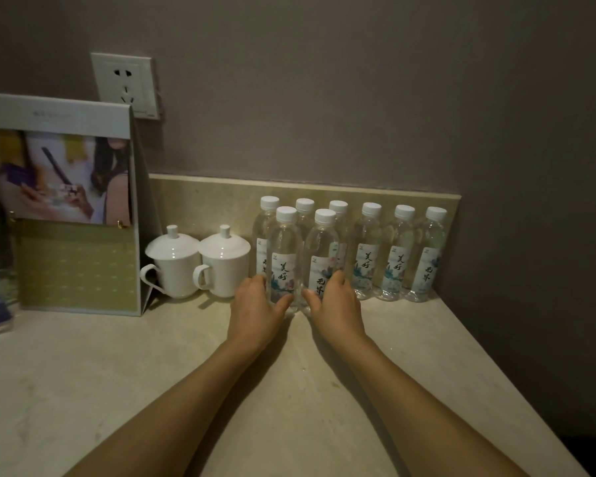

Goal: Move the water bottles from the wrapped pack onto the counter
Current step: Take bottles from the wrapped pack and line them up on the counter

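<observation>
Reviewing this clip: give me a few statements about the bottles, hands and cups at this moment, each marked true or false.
1. Eight water bottles stand on the counter. True.
2. The left hand grips one front bottle and the right hand the other front bottle. True.
3. All bottles stand in a single row. False: six stand along the back, two in front of them.
4. The two white cups are uncovered. False: each has its lid on.
5. The bottle caps are blue. False: they are white.
</observation>
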### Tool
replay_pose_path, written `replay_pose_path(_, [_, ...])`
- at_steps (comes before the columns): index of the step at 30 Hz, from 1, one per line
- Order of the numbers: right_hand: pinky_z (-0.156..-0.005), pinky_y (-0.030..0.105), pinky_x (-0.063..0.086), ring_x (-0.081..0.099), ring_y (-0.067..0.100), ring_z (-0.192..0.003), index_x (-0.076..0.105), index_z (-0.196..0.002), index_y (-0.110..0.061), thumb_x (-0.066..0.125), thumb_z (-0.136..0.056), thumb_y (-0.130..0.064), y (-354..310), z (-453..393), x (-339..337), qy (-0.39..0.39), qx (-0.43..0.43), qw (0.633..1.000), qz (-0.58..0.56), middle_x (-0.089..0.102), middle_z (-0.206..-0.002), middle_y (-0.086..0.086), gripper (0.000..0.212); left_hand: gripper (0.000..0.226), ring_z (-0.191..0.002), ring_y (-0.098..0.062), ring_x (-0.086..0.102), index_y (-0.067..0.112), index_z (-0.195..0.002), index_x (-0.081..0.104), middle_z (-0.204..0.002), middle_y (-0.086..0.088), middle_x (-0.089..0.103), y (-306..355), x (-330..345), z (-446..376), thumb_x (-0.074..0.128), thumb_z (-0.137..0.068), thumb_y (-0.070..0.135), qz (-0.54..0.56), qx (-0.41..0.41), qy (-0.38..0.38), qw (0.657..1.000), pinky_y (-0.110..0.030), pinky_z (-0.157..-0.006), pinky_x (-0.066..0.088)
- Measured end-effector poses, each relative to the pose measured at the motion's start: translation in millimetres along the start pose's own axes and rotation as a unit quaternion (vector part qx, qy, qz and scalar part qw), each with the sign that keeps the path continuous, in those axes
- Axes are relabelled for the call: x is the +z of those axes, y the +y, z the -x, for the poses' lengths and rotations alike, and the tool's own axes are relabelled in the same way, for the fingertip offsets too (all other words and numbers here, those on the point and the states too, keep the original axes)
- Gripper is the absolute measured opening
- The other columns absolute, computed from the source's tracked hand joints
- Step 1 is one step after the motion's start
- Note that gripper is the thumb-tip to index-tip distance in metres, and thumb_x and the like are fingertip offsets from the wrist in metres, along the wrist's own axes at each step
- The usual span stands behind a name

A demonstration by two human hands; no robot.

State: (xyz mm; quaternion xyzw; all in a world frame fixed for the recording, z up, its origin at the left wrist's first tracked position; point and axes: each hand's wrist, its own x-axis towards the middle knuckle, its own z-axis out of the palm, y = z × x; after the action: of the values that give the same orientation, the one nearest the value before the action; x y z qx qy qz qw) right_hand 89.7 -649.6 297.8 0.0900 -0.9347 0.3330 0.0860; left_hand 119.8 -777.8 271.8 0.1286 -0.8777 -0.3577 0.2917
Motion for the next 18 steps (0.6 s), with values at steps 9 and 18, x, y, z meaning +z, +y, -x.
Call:
replay_pose_path(9, [-0.108,0.046,0.041,0.043,0.035,-0.132,0.019,-0.15,-0.001,0.057,-0.095,-0.039,-10,4,-5,-0.03,0.041,0.999,-0.013,0.03,-0.15,0.019,0.076,0.044,-0.102,-0.019,0.064,0.011,-0.118,0.061,-0.115,-0.006,0.065,5,-5,2,0.076,-0.082,0.033,0.009,-0.031,-0.025,0.999,-0.039,-0.087,0.058])
replay_pose_path(18, [-0.097,0.046,0.048,0.054,0.027,-0.118,0.048,-0.13,-0.015,0.059,-0.091,-0.044,10,29,-46,0.015,0.047,0.995,-0.092,0.051,-0.133,0.007,0.05,0.033,-0.066,-0.013,0.063,0.017,-0.083,0.063,-0.074,0.0,0.066,51,-28,17,0.064,-0.088,0.049,-0.052,-0.055,-0.105,0.992,-0.032,-0.061,0.057])
